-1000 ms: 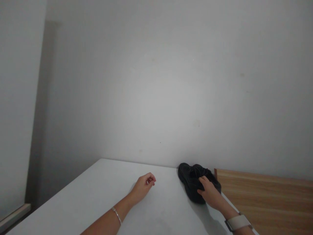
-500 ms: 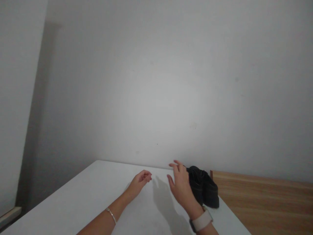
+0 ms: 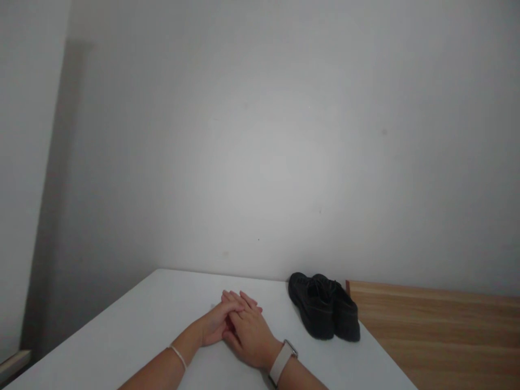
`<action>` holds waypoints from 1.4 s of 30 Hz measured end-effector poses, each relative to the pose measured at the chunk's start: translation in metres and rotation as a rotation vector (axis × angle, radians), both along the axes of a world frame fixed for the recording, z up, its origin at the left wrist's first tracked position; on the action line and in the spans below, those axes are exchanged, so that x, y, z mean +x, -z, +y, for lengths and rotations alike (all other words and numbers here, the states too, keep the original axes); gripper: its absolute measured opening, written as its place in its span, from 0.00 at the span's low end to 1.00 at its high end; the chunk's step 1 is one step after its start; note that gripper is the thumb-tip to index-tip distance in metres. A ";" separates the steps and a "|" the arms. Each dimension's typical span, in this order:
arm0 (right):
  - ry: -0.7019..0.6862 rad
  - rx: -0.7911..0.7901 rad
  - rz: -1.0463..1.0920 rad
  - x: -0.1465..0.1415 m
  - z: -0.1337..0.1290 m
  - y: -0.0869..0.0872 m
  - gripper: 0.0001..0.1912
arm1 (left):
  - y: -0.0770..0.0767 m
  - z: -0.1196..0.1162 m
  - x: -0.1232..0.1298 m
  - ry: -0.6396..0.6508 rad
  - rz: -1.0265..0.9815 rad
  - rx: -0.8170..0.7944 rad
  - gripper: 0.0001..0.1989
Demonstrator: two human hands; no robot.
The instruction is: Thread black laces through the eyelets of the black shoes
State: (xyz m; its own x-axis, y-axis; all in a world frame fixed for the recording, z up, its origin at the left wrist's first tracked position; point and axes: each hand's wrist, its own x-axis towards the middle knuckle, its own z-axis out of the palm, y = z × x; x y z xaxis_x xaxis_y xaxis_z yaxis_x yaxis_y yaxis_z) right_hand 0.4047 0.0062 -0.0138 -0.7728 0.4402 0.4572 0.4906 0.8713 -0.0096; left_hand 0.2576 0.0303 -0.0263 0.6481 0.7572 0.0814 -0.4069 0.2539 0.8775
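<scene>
My left hand (image 3: 214, 323) and my right hand (image 3: 249, 333) are folded together low on the white table (image 3: 138, 319). Their fingers overlap and look interlaced, pressed closed, with no object showing between them. Parts of the fingers and both palms are hidden by the clasp. To the right of my hands, and apart from them, a pair of black lace-up shoes (image 3: 312, 311) stands side by side near the table's right edge, close to the wall.
A plain pale wall (image 3: 268, 151) rises behind the table. Beyond the right edge is a wood-grain panel (image 3: 430, 330). At the lower left, a light-coloured ledge (image 3: 15, 363) shows beside the table.
My right hand has moved left, away from in front of the shoes, and joined my left hand. The fingers, apart before, are now folded together. The shoes now show fully.
</scene>
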 end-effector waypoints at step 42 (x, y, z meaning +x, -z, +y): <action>-0.054 0.057 0.253 -0.001 0.003 0.000 0.27 | -0.005 -0.012 0.009 0.033 -0.152 0.083 0.24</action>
